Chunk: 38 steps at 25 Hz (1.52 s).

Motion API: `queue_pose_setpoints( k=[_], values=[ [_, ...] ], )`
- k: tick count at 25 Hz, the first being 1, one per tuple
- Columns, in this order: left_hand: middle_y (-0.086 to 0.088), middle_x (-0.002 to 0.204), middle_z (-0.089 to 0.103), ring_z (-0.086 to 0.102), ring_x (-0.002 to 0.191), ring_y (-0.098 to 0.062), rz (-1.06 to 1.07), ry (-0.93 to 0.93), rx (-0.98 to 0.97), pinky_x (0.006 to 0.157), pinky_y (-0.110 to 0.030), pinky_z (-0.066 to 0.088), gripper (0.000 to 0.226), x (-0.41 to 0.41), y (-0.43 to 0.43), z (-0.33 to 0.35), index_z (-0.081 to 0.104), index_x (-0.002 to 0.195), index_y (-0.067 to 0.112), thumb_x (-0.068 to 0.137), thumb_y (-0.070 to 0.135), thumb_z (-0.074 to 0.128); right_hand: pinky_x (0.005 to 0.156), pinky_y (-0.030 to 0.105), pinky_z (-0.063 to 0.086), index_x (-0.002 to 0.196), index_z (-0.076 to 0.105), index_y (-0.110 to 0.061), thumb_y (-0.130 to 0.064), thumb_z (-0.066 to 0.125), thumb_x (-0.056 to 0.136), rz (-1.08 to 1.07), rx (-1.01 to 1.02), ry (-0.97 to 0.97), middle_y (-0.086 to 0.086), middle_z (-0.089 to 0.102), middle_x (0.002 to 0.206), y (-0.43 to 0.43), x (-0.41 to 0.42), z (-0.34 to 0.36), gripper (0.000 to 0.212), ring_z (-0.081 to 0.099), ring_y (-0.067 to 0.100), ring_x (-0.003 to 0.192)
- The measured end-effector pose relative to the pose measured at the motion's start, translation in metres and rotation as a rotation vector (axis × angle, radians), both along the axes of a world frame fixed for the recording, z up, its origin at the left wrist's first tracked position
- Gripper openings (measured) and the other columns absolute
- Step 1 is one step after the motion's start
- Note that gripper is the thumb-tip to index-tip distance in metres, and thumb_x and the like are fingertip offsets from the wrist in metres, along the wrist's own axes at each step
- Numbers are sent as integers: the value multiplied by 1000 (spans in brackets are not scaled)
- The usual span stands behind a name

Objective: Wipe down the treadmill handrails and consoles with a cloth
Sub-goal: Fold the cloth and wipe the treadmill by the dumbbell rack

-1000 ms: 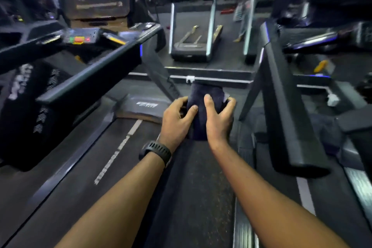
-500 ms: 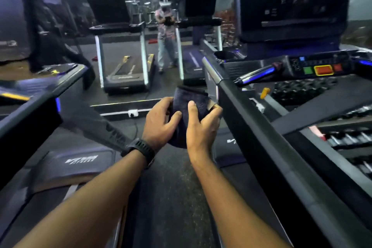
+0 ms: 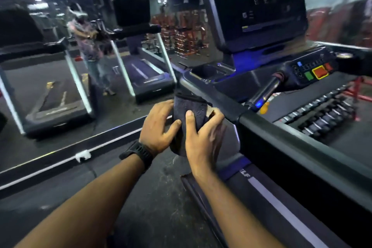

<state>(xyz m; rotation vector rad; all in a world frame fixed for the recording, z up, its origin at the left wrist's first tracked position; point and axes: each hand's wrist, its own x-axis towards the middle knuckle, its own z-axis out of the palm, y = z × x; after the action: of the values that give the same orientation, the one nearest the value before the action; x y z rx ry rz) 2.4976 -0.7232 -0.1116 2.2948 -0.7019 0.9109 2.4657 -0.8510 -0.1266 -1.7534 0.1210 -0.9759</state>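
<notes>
Both hands, left hand (image 3: pixel 159 125) and right hand (image 3: pixel 203 133), grip a folded dark cloth (image 3: pixel 188 106) between them. The treadmill handrail (image 3: pixel 281 139) runs just right of the cloth; open floor (image 3: pixel 100 177) lies left.

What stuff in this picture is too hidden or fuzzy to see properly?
All in the head view:
Dark cloth: its lower part is hidden behind the left hand and right hand gripping it.
Console screen: the writing is too small and blurred to read.
Person in the background: smeared by motion blur.
Handrail: its near end runs out past the right edge.
</notes>
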Motion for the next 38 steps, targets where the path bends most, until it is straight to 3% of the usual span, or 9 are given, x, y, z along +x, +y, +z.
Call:
queue_pose_setpoints(
  k=[9,13,19,24,27,31,33,36,38],
  values=[
    [-13,147,48,40,140,-28,-332,-83,283,114,-43,32,64,176,40,-11,50,140,2,91,43,48,92,42,44,123,55,-2,-38,68,93,-400,-135,-43,13,54,124,51,120,-26,48,52,30,107],
    [-10,152,43,34,145,-27,-415,-92,333,114,-50,31,71,228,36,-10,47,143,3,96,55,37,91,40,42,124,55,-4,-40,66,94,-522,-224,-19,12,55,126,61,144,-32,48,53,29,102],
    [-14,150,44,37,143,-30,-607,-180,341,109,-60,30,75,269,31,-19,47,140,-2,95,56,33,92,40,42,127,46,-9,-33,68,93,-669,-213,-51,14,58,126,79,171,-45,48,52,29,103],
    [-18,148,46,40,140,-33,-804,-276,324,107,-60,33,69,308,31,-19,51,134,-8,87,43,49,94,43,48,111,47,-11,-11,83,82,-762,-264,-304,13,49,124,85,195,-57,45,55,32,109],
    [-18,146,47,42,138,-33,-930,-302,289,110,-53,36,63,330,30,-20,56,128,-9,84,36,57,94,41,50,106,56,-13,-7,81,82,-845,-280,-316,12,45,120,94,212,-63,35,54,27,109],
    [-18,146,47,42,139,-30,-1012,-370,312,117,-45,27,61,354,29,-22,59,126,-9,89,40,58,93,52,49,110,65,-13,-18,72,93,-1021,-335,-234,11,46,126,105,228,-67,19,56,37,112],
    [-17,147,45,40,140,-29,-1066,-358,290,119,-44,23,65,361,27,-24,54,132,-7,91,43,55,103,54,44,119,67,-8,-21,63,98,-1153,-364,-154,14,47,136,115,238,-68,25,53,43,122],
    [-23,146,46,41,139,-34,-1233,-324,246,114,-51,33,63,373,27,-20,51,133,-12,92,36,52,119,46,25,147,41,-6,-40,51,99,-1268,-376,81,17,32,155,138,269,-70,60,29,44,145],
    [-25,145,45,40,140,-36,-1317,-327,260,111,-56,35,61,386,29,-18,50,133,-13,89,28,53,114,50,28,155,26,-15,-50,47,98,-1319,-356,145,14,23,160,143,288,-67,70,21,42,149]
  ],
)
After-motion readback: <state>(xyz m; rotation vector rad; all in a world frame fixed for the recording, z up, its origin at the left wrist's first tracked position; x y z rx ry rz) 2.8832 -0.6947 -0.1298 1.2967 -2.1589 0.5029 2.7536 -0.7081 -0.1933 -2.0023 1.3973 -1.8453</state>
